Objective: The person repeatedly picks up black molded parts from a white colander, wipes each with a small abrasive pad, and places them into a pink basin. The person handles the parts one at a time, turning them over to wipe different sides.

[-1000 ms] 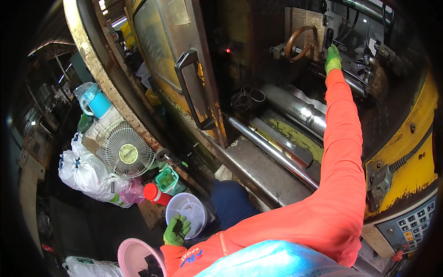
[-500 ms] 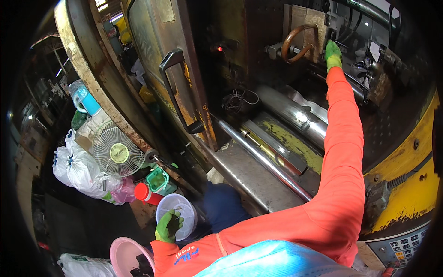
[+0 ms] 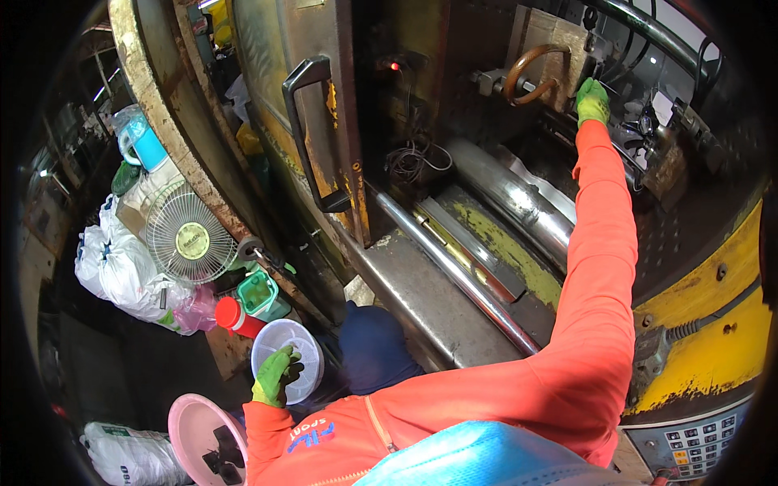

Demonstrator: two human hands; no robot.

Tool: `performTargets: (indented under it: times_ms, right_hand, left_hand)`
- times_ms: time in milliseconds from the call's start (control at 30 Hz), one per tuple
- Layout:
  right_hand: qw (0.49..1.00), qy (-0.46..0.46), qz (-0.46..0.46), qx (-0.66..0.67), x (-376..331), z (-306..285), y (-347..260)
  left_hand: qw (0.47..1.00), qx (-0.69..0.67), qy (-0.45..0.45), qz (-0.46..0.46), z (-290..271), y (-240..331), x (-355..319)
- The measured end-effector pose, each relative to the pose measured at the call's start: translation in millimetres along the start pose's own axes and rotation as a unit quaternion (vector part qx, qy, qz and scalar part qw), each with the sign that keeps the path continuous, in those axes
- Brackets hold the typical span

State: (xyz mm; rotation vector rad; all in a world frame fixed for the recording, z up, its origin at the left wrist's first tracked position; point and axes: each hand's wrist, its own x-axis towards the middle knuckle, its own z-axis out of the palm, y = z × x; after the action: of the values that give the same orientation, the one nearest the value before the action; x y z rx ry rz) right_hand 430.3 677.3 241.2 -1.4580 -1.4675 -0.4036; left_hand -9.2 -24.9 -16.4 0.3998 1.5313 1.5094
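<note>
My right hand, in a green glove, reaches far into the machine at the top right. It is at the metal fittings beside the brown handwheel; its fingertips are too small and hidden to tell whether they grip anything. Below that arm lies a thick shiny metal cylinder. My left hand, also gloved in green, hangs over the near rim of a white plastic basin. Its fingers are loosely bent and apart, with nothing plainly held.
An open machine door with a black handle stands left of centre. At left are a fan, white plastic bags, a red-lidded container, a green basket and a pink basin. A button panel sits lower right.
The whole view has shifted slightly, so the floor items appear further left and higher. My right hand stays by the handwheel and my left hand stays over the white basin.
</note>
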Motion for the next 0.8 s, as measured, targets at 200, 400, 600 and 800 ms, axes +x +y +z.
performTargets:
  times_ms: [200, 400, 600, 800]
  right_hand:
    - [0.995, -0.054, 0.071, -0.046, 9.1, -16.7, -17.2]
    - [0.970, -0.092, -0.054, -0.218, 14.3, -19.3, -2.2]
    - [0.975, 0.170, 0.081, -0.122, 39.7, 24.4, 66.5]
    - [0.846, -0.021, -0.088, -0.526, 0.9, -46.2, 32.1]
  left_hand:
    - [1.000, 0.000, 0.002, -0.015, -7.7, -4.1, 7.8]
    - [0.998, 0.048, -0.024, 0.027, -8.9, 0.4, 8.3]
    - [0.998, 0.056, -0.019, 0.035, -21.3, 39.4, 11.8]
    - [0.932, 0.145, -0.149, 0.297, 37.8, 133.1, 79.7]
